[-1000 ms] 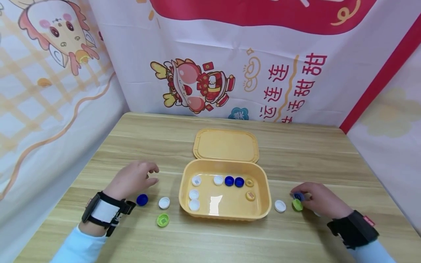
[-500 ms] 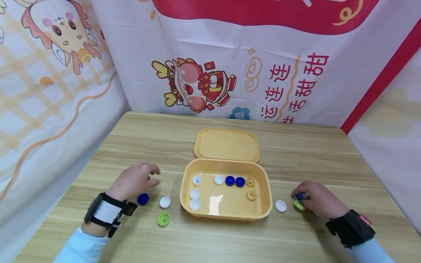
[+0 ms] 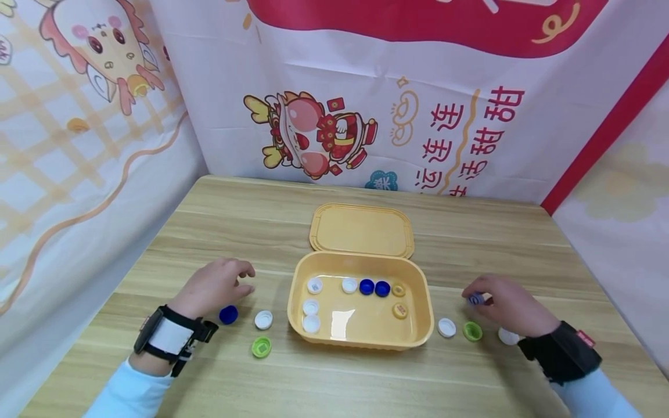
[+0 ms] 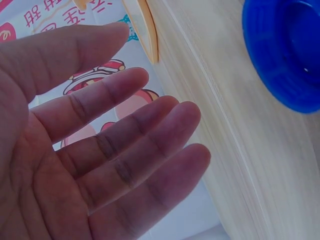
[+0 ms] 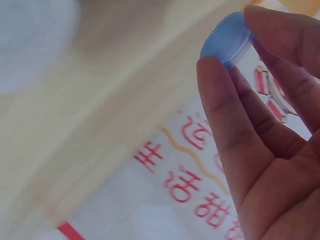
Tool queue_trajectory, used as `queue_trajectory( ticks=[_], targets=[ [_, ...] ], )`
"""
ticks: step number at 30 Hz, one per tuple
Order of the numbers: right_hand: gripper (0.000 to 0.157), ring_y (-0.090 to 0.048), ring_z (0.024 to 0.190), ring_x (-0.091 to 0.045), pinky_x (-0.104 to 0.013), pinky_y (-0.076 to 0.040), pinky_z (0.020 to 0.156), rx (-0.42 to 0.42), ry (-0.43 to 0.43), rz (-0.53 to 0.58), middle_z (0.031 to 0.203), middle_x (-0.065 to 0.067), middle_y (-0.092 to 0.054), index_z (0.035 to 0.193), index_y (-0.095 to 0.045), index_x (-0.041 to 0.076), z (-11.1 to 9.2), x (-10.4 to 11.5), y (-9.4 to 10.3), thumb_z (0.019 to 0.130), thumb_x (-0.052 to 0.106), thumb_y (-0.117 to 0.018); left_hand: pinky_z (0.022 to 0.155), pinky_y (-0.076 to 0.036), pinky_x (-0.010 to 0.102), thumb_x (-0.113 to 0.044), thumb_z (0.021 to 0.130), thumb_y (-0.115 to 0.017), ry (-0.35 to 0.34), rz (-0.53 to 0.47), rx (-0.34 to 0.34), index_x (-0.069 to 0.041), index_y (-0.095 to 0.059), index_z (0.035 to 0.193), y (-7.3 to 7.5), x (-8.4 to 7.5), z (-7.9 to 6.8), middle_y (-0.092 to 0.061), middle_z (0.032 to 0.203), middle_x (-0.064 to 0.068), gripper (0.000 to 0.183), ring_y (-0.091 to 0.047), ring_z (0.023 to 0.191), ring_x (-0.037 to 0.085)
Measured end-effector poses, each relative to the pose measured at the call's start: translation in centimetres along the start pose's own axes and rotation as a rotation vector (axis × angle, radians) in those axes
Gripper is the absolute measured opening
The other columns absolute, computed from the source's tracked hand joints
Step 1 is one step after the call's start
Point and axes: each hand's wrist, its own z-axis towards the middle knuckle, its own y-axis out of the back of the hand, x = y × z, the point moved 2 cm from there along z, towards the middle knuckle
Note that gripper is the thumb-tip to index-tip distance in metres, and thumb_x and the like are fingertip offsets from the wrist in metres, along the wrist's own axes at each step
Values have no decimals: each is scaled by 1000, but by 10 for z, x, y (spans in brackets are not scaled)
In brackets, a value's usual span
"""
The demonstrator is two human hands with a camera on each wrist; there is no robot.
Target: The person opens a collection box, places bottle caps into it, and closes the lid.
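Note:
My right hand (image 3: 507, 303) pinches a blue bottle cap (image 5: 227, 39) between thumb and fingertips, raised over the table right of the box. Below that hand lie a green cap (image 3: 473, 331), a white cap (image 3: 446, 328) and another white cap (image 3: 508, 336), partly covered by the wrist. My left hand (image 3: 213, 288) hovers at the left with loosely bent fingers (image 4: 170, 192) and nothing in them. Close to it on the table are a dark blue cap (image 3: 228, 314), a white cap (image 3: 263, 319) and a green cap (image 3: 261, 347).
Between the hands stands a yellow plastic box (image 3: 360, 342) holding several white, blue and yellow caps along its sides. Its flat yellow lid (image 3: 362, 230) lies just behind it. Printed cloth (image 3: 334, 69) hangs beyond the wooden table (image 3: 251, 220).
The right hand has lifted the blue cap up and away from the green cap, which now lies flat on the table in full view. The left hand has stayed nearly still.

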Motion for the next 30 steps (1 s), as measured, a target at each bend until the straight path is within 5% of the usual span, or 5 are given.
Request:
queue_trajectory(
  ticks=[12,23,30],
  targets=[
    [24,-62,88,-18,-39,-56,77,-104,251,-135,99,-2,-66,102,-73,13,33,73,31,80,6,-80,67,-53,38,-17,84,-76,26,-15,18,-4,-69,102,1,0,-10,-68,96,10,23,-63,83,22],
    [22,-63,87,-15,-28,-55,75,-50,448,-167,99,-1,-66,103,-75,11,72,144,22,81,6,-78,68,-54,40,-16,85,-74,46,-38,21,-3,-69,102,-3,-2,-17,-68,94,10,22,-64,84,24],
    [21,-63,91,-15,-28,-52,80,39,557,-142,99,-2,-66,106,-73,8,103,177,-1,85,6,-73,68,-54,39,-16,84,-75,49,-39,14,-5,-69,101,-7,-4,-21,-69,93,9,21,-64,81,21]
  ],
)
